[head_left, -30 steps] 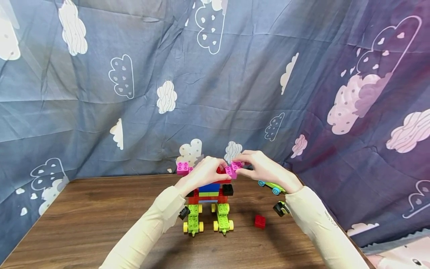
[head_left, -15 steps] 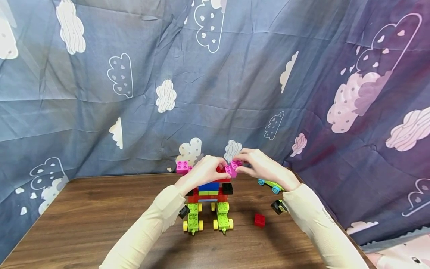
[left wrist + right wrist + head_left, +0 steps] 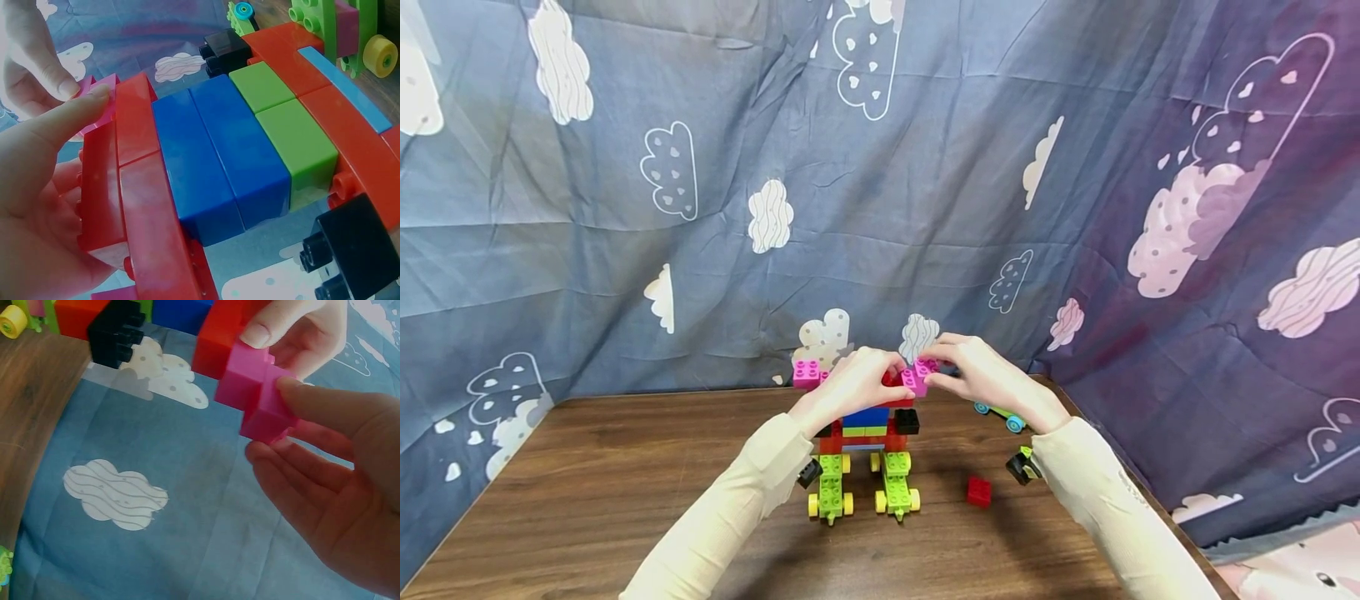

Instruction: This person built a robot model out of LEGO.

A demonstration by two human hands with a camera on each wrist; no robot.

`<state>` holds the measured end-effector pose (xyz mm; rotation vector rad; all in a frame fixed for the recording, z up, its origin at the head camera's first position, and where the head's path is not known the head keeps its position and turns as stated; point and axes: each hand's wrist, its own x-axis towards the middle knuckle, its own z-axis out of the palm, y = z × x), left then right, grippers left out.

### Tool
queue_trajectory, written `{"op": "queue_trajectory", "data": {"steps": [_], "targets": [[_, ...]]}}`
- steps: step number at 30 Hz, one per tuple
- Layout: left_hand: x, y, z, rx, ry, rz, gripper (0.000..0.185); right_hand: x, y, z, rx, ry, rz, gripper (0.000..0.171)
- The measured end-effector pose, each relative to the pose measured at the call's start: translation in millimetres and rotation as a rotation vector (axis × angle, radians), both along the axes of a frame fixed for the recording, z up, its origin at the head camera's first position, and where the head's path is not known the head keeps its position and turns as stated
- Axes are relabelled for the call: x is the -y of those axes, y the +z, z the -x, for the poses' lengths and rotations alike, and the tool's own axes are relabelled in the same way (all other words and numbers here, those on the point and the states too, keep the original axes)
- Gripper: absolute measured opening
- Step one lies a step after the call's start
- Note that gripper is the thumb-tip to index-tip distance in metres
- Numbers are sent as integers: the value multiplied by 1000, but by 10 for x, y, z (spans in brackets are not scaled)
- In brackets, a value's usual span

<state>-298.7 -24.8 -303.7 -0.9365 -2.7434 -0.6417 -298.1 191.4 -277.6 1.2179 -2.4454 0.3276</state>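
Right hand (image 3: 992, 379) is pinching the pink brick (image 3: 920, 377) at the top of the block figure (image 3: 867, 433); left hand (image 3: 850, 387) is gripping the figure's red top near the table's (image 3: 587, 492) far edge.

backdrop: blue cloud-print cloth (image 3: 880, 208) | furniture: brown wooden table (image 3: 587, 500)

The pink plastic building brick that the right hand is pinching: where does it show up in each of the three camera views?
Head view: the pink plastic building brick sits centre frame, atop the block figure, between both hands.
Left wrist view: only a pink sliver at upper left, behind the red brick layer.
Right wrist view: large, upper centre-right, pinched by the right hand.
Shared landmark: the red brick layer the pink brick adjoins, seen in all three.
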Motion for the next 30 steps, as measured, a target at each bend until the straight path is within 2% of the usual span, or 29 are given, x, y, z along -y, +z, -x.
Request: {"op": "queue_trajectory", "data": {"steps": [5, 13, 19, 23, 28, 30], "targets": [[9, 5, -23, -35, 10, 34, 34, -19, -83, -17, 7, -25, 68, 31], [28, -3, -29, -70, 29, 66, 38, -96, -182, -36, -70, 2, 188, 34], [57, 6, -53, -70, 38, 56, 37, -203, -270, -108, -56, -44, 210, 34], [102, 24, -81, -70, 32, 49, 35, -306, -429, -127, -38, -60, 194, 32], [171, 51, -115, -63, 18, 44, 35, -472, -707, -150, 0, -74, 147, 30], [204, 60, -115, -86, 11, 48, 35, -540, -823, -179, 37, -92, 125, 30]]}}
